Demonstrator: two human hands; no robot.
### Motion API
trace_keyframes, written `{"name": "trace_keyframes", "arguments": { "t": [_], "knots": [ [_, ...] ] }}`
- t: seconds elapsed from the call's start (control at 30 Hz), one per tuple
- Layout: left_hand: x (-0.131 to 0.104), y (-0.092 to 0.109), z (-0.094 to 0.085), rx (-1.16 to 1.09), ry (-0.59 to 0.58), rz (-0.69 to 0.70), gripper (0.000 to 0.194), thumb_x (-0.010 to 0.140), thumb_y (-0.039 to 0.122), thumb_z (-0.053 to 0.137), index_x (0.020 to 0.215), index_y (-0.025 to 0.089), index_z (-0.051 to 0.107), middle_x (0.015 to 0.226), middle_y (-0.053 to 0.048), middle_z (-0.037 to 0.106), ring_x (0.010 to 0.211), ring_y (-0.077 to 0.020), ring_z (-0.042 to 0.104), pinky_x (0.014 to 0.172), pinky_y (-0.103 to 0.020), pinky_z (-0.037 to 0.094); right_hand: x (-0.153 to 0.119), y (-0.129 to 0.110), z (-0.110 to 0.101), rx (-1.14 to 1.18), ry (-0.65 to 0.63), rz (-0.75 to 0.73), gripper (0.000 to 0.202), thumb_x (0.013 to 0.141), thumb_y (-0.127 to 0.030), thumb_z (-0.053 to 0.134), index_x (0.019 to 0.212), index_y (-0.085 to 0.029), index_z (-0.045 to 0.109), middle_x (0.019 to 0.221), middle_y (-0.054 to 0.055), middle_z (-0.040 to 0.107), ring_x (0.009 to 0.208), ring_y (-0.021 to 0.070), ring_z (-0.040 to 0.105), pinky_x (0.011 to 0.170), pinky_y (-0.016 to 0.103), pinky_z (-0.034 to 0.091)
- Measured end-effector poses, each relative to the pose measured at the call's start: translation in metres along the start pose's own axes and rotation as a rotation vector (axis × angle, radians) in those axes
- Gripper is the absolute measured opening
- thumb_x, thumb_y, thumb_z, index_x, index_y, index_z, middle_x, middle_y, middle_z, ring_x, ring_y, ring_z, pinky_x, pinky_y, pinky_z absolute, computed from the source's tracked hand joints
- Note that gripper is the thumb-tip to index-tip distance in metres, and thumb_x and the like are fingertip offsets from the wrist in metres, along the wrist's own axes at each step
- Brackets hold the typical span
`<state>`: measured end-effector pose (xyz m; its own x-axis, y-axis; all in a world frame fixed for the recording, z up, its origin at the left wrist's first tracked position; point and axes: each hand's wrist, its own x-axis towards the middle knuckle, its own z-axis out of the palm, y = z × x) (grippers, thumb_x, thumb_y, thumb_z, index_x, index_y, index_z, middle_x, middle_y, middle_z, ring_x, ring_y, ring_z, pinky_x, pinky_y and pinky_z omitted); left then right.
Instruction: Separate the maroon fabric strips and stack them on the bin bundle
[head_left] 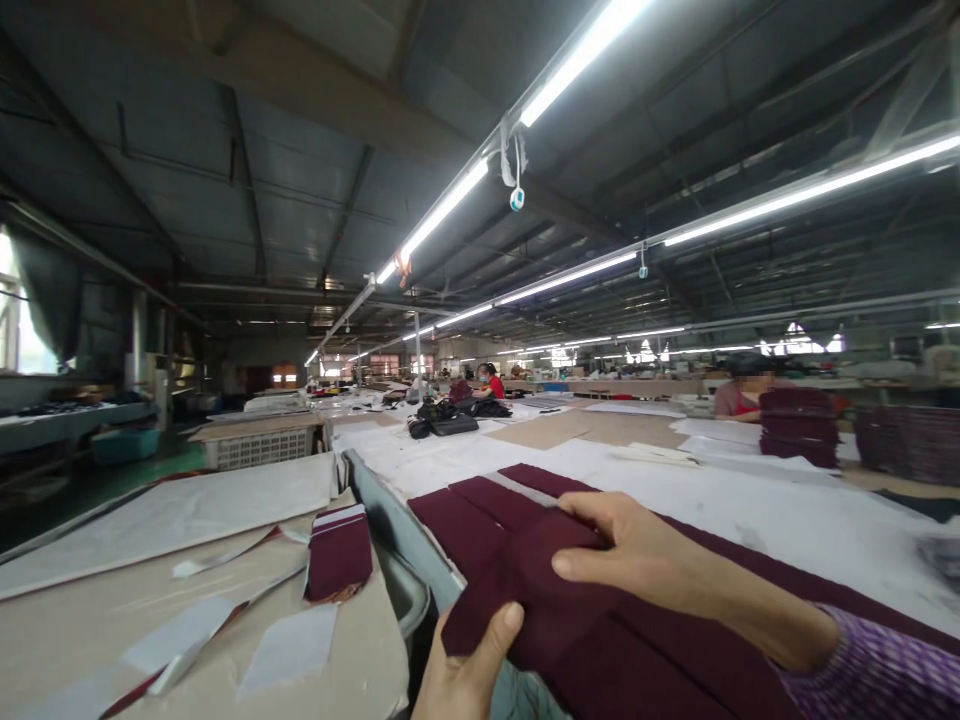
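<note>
A dark maroon fabric piece [536,580] is held up at the table's near edge. My left hand [469,660] grips its lower left corner, thumb on top and the other fingers hidden beneath. On its upper right side, my right hand [630,550] pinches the cloth between thumb and fingers. Beneath lie more maroon fabric panels [457,525] in rows, with a pale grey strip [529,488] showing between two of them. To the left, a small stack of maroon pieces [340,555] with light stripes rests on a beige-covered surface [360,660].
White paper scraps [289,650] and trimmed strips lie at left, beside a grey bin [405,590]. Dark bundles [454,415] sit farther along the white table [720,490]. Stacked maroon pieces [799,428] stand at right near a seated person [742,395]. Another person in red [493,385] is farther back.
</note>
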<state>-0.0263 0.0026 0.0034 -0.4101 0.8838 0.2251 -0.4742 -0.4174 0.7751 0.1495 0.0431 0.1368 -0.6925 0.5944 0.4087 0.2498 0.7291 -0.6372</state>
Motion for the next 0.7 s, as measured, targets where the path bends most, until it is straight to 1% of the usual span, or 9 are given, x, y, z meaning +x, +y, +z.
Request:
{"name": "trace_keyframes", "arguments": {
  "t": [0.1,0.2,0.23,0.3,0.37,0.43,0.53,0.63,0.7],
  "knots": [
    [0.002,0.001,0.026,-0.242,-0.101,-0.100,0.051,0.057,0.047,0.096,0.099,0.022,0.080,0.100,-0.010,0.080,0.103,-0.0318,0.074,0.100,-0.042,0.057,0.001,0.013,0.021,-0.611,0.391,-0.399,0.012,0.087,-0.011,0.048,0.083,-0.018,0.057,0.082,0.005,0.063,0.070,0.0189,0.057,0.061,0.029,0.042],
    [0.004,0.002,0.044,-0.307,-0.118,-0.109,0.051,0.057,0.043,0.096,0.101,0.026,0.080,0.098,-0.008,0.080,0.101,-0.0298,0.075,0.092,-0.039,0.060,0.001,0.025,0.034,-0.950,0.499,-0.772,0.026,0.092,-0.003,0.038,0.086,-0.018,0.058,0.081,0.006,0.063,0.073,0.0211,0.058,0.063,0.031,0.044],
    [0.005,0.003,0.045,-0.275,-0.091,-0.071,0.050,0.057,0.041,0.096,0.102,0.025,0.080,0.097,-0.008,0.080,0.101,-0.0292,0.075,0.091,-0.037,0.060,0.002,0.026,0.033,-0.859,0.491,-0.735,0.023,0.093,-0.005,0.041,0.086,-0.019,0.058,0.082,0.006,0.064,0.075,0.0212,0.059,0.065,0.031,0.045],
    [0.005,0.007,0.041,-0.185,-0.052,0.034,0.047,0.057,0.038,0.096,0.098,0.021,0.080,0.095,-0.009,0.080,0.100,-0.0294,0.075,0.091,-0.036,0.060,0.003,0.023,0.023,-0.412,0.372,-0.420,0.005,0.090,-0.017,0.054,0.087,-0.020,0.058,0.084,0.005,0.065,0.077,0.0205,0.061,0.066,0.030,0.047],
    [0.005,0.012,0.032,-0.142,-0.081,0.116,0.045,0.056,0.036,0.096,0.094,0.017,0.081,0.096,-0.010,0.080,0.100,-0.0308,0.074,0.092,-0.038,0.059,0.005,0.016,0.011,0.130,0.099,-0.025,0.020,0.078,-0.031,0.070,0.088,-0.019,0.058,0.086,0.004,0.066,0.080,0.0212,0.063,0.070,0.030,0.050],
    [0.007,0.014,0.025,-0.207,-0.117,0.080,0.046,0.054,0.033,0.098,0.093,0.018,0.081,0.099,-0.010,0.080,0.099,-0.0306,0.075,0.094,-0.039,0.059,0.006,0.009,0.005,0.364,-0.072,0.140,0.027,0.072,-0.035,0.073,0.089,-0.019,0.059,0.086,0.003,0.067,0.080,0.0220,0.063,0.072,0.032,0.051],
    [0.015,0.007,0.022,-0.325,-0.089,-0.077,0.041,0.052,0.039,0.099,0.085,0.023,0.079,0.094,-0.006,0.080,0.092,-0.0255,0.076,0.092,-0.035,0.059,0.006,0.009,0.017,-0.178,0.223,-0.177,0.007,0.077,-0.016,0.056,0.083,-0.019,0.057,0.082,0.005,0.064,0.074,0.0211,0.059,0.065,0.031,0.047],
    [0.021,-0.002,0.027,-0.241,-0.076,-0.018,0.035,0.056,0.043,0.096,0.079,0.026,0.076,0.089,-0.003,0.079,0.094,-0.0243,0.075,0.088,-0.032,0.060,0.007,0.017,0.035,-0.892,0.462,-0.677,0.025,0.075,0.001,0.042,0.081,-0.018,0.057,0.081,0.008,0.063,0.074,0.0228,0.055,0.065,0.033,0.045],
    [0.021,-0.003,0.031,-0.146,-0.070,0.036,0.032,0.062,0.040,0.093,0.087,0.028,0.078,0.091,-0.002,0.079,0.101,-0.0261,0.074,0.090,-0.033,0.060,0.010,0.021,0.037,-0.871,0.454,-0.693,0.026,0.076,0.001,0.041,0.083,-0.018,0.056,0.082,0.008,0.063,0.075,0.0226,0.056,0.066,0.033,0.045]
  ]
}}
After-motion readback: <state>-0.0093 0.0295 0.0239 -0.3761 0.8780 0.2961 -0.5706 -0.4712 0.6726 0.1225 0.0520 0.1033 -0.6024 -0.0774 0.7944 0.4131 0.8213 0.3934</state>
